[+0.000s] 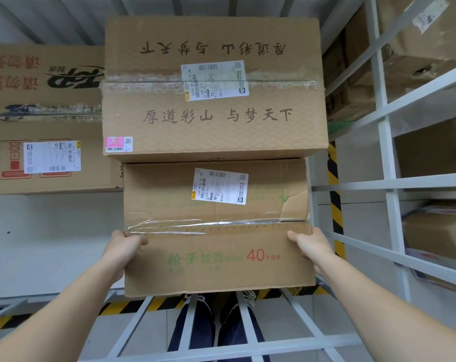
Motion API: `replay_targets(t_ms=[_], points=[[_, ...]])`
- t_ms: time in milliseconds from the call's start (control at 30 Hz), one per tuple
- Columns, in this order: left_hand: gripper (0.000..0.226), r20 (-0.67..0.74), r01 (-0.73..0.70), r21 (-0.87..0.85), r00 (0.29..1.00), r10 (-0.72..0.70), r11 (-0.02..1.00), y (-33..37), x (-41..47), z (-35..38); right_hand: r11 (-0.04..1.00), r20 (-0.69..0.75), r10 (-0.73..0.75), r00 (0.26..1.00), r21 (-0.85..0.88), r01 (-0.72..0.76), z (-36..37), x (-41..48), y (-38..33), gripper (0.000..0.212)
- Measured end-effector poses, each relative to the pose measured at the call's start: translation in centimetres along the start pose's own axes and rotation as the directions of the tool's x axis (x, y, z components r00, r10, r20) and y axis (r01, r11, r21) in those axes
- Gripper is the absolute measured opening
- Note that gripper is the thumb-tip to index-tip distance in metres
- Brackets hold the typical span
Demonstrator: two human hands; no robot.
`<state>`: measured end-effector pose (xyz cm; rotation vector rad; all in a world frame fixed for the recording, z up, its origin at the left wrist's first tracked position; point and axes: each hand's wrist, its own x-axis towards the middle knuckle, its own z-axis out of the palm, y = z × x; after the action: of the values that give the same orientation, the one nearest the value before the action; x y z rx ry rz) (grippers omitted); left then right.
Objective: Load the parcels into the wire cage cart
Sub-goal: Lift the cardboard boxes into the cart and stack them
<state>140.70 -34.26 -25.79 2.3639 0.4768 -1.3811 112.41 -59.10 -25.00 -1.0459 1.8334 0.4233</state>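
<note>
Matt cardboard parcels (216,257) w/ glossy tape (169,224) — painted metal cage (386,142).

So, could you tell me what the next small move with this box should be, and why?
Probably lower the held box straight down. The left hand and right hand grip its sides, its far edge meets the larger box, and it seems to hang above the cart's white rails.

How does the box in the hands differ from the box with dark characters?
The held box has green print and a red 40; the far box has dark brown characters. The held box looks narrower than the far box. The left hand and right hand hold the held box; none touches the far box. Both are brown cardboard with clear tape and a white label.
</note>
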Motion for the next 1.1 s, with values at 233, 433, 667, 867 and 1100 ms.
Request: replay_targets(t_ms=[233,433,667,867,1100], points=[[0.053,-0.052,-0.152,0.149,0.986,0.161,0.977,2.1,-3.2,-0.1,0.924,-0.006,-0.198,0.980,-0.336,0.185,0.0,-3.2,-1.7,0.060],[0.042,0.018,-0.332,0.299,0.939,0.343,0.895,5.1,-9.3,-1.2,0.801,0.081,-0.365,0.928,-0.480,0.357,-2.0,-9.4,-4.3,0.055],[0.036,0.111,-0.520,0.557,0.820,0.562,0.648,9.9,-19.0,-4.9,0.732,0.101,-0.437,0.894,-0.538,0.419,-8.0,-18.3,-6.0,0.045],[0.024,0.195,-0.625,0.710,0.618,0.761,0.326,14.7,-28.3,-6.7,0.689,0.069,-0.541,0.838,-0.535,0.489,-14.7,-25.8,-6.4,0.037],[0.023,0.250,-0.659,0.747,0.399,0.882,0.086,18.6,-39.6,-5.9,0.623,0.002,-0.709,0.705,-0.468,0.627,-23.5,-34.2,-6.1,0.038]])
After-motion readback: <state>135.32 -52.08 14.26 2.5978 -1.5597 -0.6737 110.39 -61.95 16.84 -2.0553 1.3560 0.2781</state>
